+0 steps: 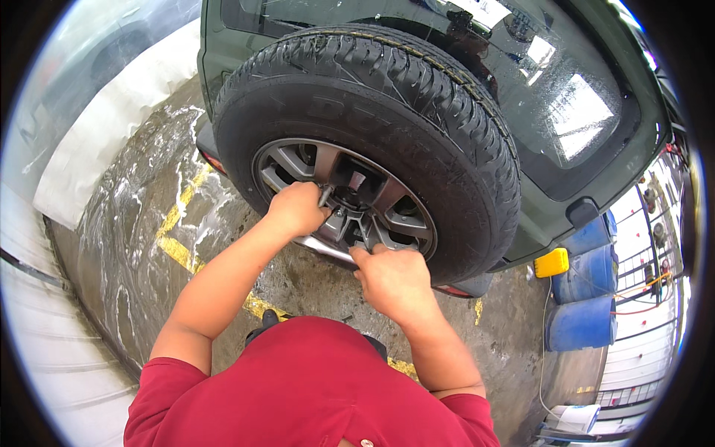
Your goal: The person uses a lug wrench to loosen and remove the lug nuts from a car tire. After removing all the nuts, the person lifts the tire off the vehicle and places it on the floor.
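Note:
A spare wheel with a black tyre (pixel 417 112) and a grey spoked alloy rim (pixel 287 160) hangs on the back of a dark green vehicle (pixel 588 194). My left hand (pixel 298 208) is closed on a small metal tool at the hub (pixel 356 182) of the rim. My right hand (pixel 393 279) is closed on a silver metal bar (pixel 328 249) that runs across the lower part of the rim. I am wearing a red shirt, which fills the lower middle of the view.
The concrete floor (pixel 141 246) is wet and soapy, with yellow painted lines (pixel 175 249). Blue plastic barrels (pixel 585 324) and a yellow container (pixel 552 262) stand at the right. A white wall (pixel 52 357) runs along the left.

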`<action>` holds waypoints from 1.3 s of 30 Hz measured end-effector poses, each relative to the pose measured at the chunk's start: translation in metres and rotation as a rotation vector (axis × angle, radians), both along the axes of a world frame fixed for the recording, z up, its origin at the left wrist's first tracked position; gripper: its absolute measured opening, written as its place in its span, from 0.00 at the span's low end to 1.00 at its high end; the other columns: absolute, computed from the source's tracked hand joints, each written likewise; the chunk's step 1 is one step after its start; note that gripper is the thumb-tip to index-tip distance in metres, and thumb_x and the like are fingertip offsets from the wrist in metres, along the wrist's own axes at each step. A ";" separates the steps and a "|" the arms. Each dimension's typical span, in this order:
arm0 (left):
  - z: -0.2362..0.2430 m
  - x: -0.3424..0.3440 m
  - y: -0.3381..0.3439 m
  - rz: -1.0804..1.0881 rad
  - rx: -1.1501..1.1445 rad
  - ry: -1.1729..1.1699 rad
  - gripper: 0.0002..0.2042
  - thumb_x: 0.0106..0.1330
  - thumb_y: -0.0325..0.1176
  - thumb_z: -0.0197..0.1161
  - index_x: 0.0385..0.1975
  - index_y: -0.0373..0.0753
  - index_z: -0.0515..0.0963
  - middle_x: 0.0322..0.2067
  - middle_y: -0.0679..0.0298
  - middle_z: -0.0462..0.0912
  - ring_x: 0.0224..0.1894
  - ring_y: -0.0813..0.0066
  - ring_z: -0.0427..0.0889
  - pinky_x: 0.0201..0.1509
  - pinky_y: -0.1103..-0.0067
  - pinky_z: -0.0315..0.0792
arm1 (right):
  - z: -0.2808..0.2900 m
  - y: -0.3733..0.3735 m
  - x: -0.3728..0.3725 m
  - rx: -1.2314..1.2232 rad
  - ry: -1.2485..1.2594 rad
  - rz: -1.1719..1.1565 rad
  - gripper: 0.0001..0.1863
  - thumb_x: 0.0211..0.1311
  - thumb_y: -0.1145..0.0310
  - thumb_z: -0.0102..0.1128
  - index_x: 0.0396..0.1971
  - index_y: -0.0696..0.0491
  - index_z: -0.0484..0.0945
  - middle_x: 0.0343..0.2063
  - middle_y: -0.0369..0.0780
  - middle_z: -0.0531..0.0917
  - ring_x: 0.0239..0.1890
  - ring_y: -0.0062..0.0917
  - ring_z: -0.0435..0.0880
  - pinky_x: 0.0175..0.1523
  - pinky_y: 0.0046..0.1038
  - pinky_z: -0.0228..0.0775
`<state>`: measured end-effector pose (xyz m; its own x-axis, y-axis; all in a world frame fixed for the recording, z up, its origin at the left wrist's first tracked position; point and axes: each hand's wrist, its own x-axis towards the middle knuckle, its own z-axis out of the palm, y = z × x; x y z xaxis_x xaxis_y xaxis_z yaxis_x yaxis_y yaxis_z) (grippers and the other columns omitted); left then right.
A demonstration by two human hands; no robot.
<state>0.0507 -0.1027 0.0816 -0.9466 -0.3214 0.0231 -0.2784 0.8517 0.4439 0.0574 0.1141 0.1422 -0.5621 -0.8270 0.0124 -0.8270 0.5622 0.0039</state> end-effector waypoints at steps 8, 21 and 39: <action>-0.050 -0.010 -0.026 -0.116 1.771 -0.129 0.14 0.68 0.34 0.57 0.48 0.32 0.73 0.26 0.63 0.79 0.24 0.72 0.80 0.32 0.77 0.79 | -0.164 -0.024 -0.006 -0.466 -0.393 -0.171 0.10 0.53 0.67 0.58 0.34 0.54 0.74 0.30 0.45 0.80 0.37 0.40 0.81 0.39 0.39 0.69; -0.035 -0.015 -0.032 -0.192 1.152 -0.144 0.09 0.64 0.34 0.64 0.32 0.34 0.78 0.23 0.65 0.80 0.24 0.79 0.78 0.29 0.82 0.74 | -0.050 -0.051 0.026 -0.269 0.143 -0.300 0.09 0.47 0.64 0.61 0.31 0.46 0.80 0.20 0.39 0.79 0.27 0.34 0.80 0.38 0.38 0.64; -0.054 -0.016 -0.055 -0.439 1.491 -0.322 0.17 0.67 0.34 0.56 0.54 0.38 0.65 0.45 0.50 0.81 0.45 0.65 0.81 0.50 0.70 0.73 | -0.136 -0.118 0.038 -1.146 -0.740 -0.546 0.31 0.44 0.59 0.74 0.47 0.55 0.70 0.27 0.39 0.81 0.30 0.28 0.83 0.38 0.28 0.74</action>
<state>0.0345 -0.1582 0.0276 -0.8708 0.4169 -0.2607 -0.3819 -0.2395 0.8926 0.0949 -0.0035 0.0058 -0.9649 -0.2512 0.0770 -0.1302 0.2023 -0.9706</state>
